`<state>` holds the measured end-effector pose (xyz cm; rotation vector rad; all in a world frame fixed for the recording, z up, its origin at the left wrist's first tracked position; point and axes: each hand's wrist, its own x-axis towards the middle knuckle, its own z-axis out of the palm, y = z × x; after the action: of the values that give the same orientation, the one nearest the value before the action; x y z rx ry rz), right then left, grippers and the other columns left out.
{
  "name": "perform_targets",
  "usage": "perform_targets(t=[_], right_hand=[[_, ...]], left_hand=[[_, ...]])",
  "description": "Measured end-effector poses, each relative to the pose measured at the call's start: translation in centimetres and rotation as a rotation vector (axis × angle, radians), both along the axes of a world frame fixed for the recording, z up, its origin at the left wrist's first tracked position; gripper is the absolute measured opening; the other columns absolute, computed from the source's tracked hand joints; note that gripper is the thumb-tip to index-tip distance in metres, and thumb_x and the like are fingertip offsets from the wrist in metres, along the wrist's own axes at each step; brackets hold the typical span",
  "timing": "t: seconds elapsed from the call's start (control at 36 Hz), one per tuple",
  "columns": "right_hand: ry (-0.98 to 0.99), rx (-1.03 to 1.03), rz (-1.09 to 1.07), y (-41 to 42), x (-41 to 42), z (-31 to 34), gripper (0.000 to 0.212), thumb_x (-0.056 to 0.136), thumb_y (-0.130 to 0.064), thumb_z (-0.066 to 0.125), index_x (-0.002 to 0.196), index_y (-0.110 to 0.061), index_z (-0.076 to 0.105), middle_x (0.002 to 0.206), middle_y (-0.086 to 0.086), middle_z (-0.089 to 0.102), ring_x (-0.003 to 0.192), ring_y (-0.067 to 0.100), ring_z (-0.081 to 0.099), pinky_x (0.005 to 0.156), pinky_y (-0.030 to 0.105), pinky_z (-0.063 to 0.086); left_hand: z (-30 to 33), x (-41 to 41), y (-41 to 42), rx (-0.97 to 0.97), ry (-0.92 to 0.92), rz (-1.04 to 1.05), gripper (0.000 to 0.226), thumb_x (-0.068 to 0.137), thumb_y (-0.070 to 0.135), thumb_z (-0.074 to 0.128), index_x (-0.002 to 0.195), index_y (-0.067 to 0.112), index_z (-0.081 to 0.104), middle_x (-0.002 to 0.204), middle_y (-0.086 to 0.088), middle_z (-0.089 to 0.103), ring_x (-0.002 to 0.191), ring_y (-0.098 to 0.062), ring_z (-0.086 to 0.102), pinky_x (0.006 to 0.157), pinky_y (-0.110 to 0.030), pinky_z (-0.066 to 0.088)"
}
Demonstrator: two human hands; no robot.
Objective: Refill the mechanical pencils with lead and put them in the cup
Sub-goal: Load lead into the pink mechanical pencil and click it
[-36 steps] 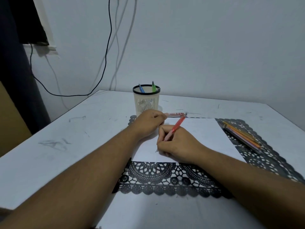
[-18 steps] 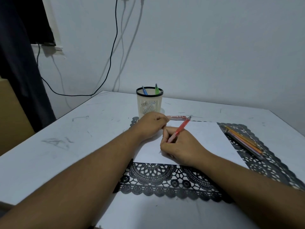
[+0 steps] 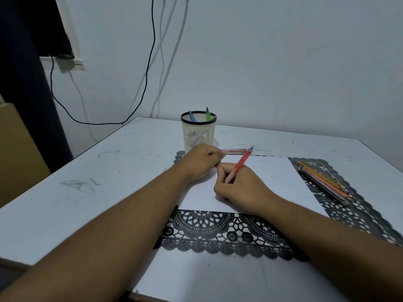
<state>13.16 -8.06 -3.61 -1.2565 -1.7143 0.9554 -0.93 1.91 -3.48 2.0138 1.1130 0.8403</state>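
My right hand point(image 3: 242, 188) grips a red mechanical pencil point(image 3: 239, 164) in a writing hold, tip down on the white paper point(image 3: 272, 177), top end pointing up and to the right. Close beside it on the left, my left hand point(image 3: 200, 162) lies with curled fingers at the near end of a pink lead case point(image 3: 235, 151); whether it pinches the case is hidden. Behind the hands stands a cream mesh cup point(image 3: 198, 134) with a black rim, holding a blue pencil point(image 3: 192, 116) and a green pencil point(image 3: 207, 114).
Several orange and yellow pencils point(image 3: 322, 182) lie on the right part of a black lace mat point(image 3: 218, 232). The white table point(image 3: 76, 192) meets the wall at the back. A black cable point(image 3: 150, 51) hangs on the wall; a dark curtain is at far left.
Both hands stay almost in place; the red pencil has tipped slightly more upright. The camera view has shifted a little.
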Motion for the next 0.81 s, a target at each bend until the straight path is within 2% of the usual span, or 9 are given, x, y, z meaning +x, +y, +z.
perform_targets(t=[0.11,0.22,0.36,0.42,0.47,0.53,0.61,0.67,0.81], right_hand=[[0.015,-0.002,-0.002,0.0,-0.1,0.2,0.023,0.082,0.006,0.061,0.069,-0.008,0.05,0.058,0.007,0.043,0.05,0.017,0.042,0.048,0.026,0.038],[-0.042,0.026,0.012,0.0,0.0,0.3,0.026,0.081,0.005,0.063,0.066,-0.011,0.048,0.059,0.004,0.046,0.053,0.014,0.044,0.05,0.024,0.04],[0.008,0.019,0.003,-0.1,0.0,0.2,0.027,0.081,0.007,0.061,0.066,-0.01,0.047,0.057,0.002,0.044,0.051,0.014,0.043,0.049,0.026,0.041],[0.076,-0.005,0.009,0.0,0.1,0.0,0.023,0.079,0.002,0.061,0.066,-0.012,0.048,0.058,0.005,0.042,0.052,0.016,0.041,0.05,0.028,0.038],[0.232,-0.055,0.012,0.2,0.2,-0.1,0.016,0.074,-0.002,0.059,0.066,-0.013,0.049,0.06,0.009,0.038,0.054,0.018,0.037,0.053,0.031,0.032],[0.379,-0.073,0.017,0.4,0.4,-0.2,0.016,0.071,0.001,0.057,0.066,-0.013,0.051,0.06,0.012,0.038,0.054,0.021,0.035,0.054,0.036,0.028],[0.456,-0.06,0.027,0.6,0.8,0.2,0.016,0.073,0.003,0.058,0.068,-0.012,0.058,0.065,0.017,0.048,0.057,0.025,0.043,0.059,0.039,0.036],[0.484,-0.072,0.04,0.7,1.6,0.4,0.017,0.075,0.005,0.062,0.071,-0.011,0.064,0.073,0.021,0.052,0.061,0.027,0.047,0.066,0.042,0.041],[0.585,-0.156,0.021,1.4,3.5,0.8,0.012,0.077,-0.003,0.063,0.076,-0.008,0.073,0.082,0.021,0.064,0.075,0.029,0.064,0.076,0.04,0.057]], left_hand=[[0.3,0.1,-0.2,0.01,0.003,0.011,0.053,0.106,0.038,0.052,0.055,0.023,0.047,0.048,0.015,0.042,0.047,0.0,0.037,0.057,-0.026,0.03],[0.1,0.0,-0.2,0.007,0.003,0.009,0.052,0.106,0.04,0.052,0.058,0.022,0.049,0.052,0.014,0.044,0.05,-0.002,0.039,0.059,-0.027,0.032],[0.0,0.0,-0.1,0.021,0.011,-0.002,0.053,0.106,0.039,0.053,0.055,0.022,0.049,0.05,0.015,0.044,0.049,0.0,0.039,0.05,-0.014,0.032],[-0.1,0.0,-0.1,0.005,0.006,-0.026,0.052,0.105,0.037,0.054,0.057,0.018,0.052,0.055,0.011,0.047,0.053,-0.005,0.042,0.055,-0.02,0.034],[-0.1,0.1,-0.2,0.01,0.019,-0.045,0.048,0.105,0.034,0.054,0.063,0.01,0.057,0.062,0.001,0.052,0.059,-0.01,0.045,0.06,-0.026,0.036],[-0.1,-0.1,-0.2,0.043,0.044,-0.043,0.045,0.105,0.031,0.053,0.065,0.011,0.058,0.063,0.0,0.053,0.058,-0.009,0.044,0.057,-0.024,0.035],[0.1,-0.2,0.1,0.094,0.094,-0.026,0.043,0.103,0.031,0.054,0.066,0.009,0.059,0.063,-0.001,0.055,0.055,-0.006,0.044,0.054,-0.019,0.034],[0.0,-0.2,0.4,0.109,0.142,-0.011,0.045,0.103,0.035,0.055,0.063,0.013,0.058,0.06,0.004,0.054,0.053,-0.003,0.044,0.051,-0.016,0.033],[0.0,0.1,0.5,0.113,0.245,0.008,0.047,0.105,0.04,0.052,0.063,0.021,0.058,0.064,0.005,0.059,0.061,-0.005,0.051,0.058,-0.026,0.035]])
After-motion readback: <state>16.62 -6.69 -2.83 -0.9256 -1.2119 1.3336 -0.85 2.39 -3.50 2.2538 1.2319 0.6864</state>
